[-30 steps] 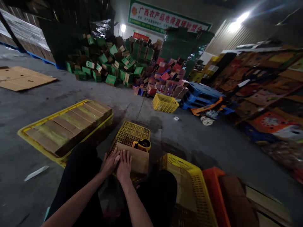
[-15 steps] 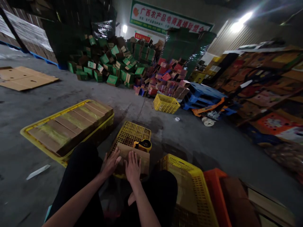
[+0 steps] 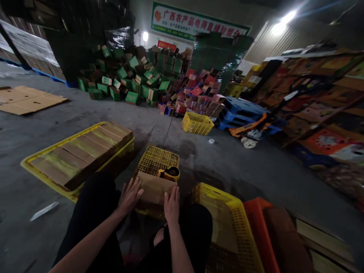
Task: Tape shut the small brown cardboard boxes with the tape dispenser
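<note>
A small brown cardboard box [image 3: 155, 187] lies on a yellow plastic crate [image 3: 157, 155] with a lattice surface, between my knees. My left hand [image 3: 129, 198] rests along the box's left end, fingers stretched out. At the right end, my right hand [image 3: 172, 206] touches the box with its fingers straight and close together. Just behind the box, on the same crate, sits a yellow-and-black tape dispenser [image 3: 170, 173]. The underside of the box is hidden.
To the left stands a yellow crate [image 3: 27, 163] filled with taped cardboard boxes [image 3: 85, 149]. A yellow crate [image 3: 248, 227] holding cardboard and an orange crate [image 3: 260, 223] are close on my right. Further off are a yellow crate [image 3: 197, 123], blue pallets [image 3: 241, 110] and an orange pallet jack [image 3: 250, 127].
My right hand has slid from the middle of the box's top to its right end. My left hand has shifted slightly toward the left end. The view has moved a little.
</note>
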Tool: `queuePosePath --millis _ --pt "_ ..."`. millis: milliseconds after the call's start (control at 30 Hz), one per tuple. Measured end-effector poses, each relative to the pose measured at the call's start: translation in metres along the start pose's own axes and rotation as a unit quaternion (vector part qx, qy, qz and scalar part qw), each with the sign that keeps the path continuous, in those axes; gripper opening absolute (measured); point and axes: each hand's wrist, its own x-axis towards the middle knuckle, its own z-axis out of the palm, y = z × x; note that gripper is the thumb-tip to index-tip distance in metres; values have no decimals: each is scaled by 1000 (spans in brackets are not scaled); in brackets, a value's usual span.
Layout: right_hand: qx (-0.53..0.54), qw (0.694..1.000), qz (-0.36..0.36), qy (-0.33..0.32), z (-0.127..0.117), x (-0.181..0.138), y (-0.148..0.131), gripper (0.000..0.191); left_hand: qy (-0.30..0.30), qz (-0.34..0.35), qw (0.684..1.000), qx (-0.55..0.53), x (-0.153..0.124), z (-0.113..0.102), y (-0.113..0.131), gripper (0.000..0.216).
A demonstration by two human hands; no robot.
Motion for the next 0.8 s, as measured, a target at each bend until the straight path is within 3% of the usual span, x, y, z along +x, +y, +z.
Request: queuePosePath --millis 167,433,667,800 --pt "36 999 -11 29 6 0 2 80 29 20 999 28 1 2 6 50" --pt "4 999 -4 34 7 -3 -4 77 60 19 997 33 2 15 36 66" --pt "17 1000 11 22 9 -4 -4 71 21 83 996 15 1 28 73 62" --pt "76 996 52 8 9 -3 -3 66 0 130 991 22 -4 32 98 57"
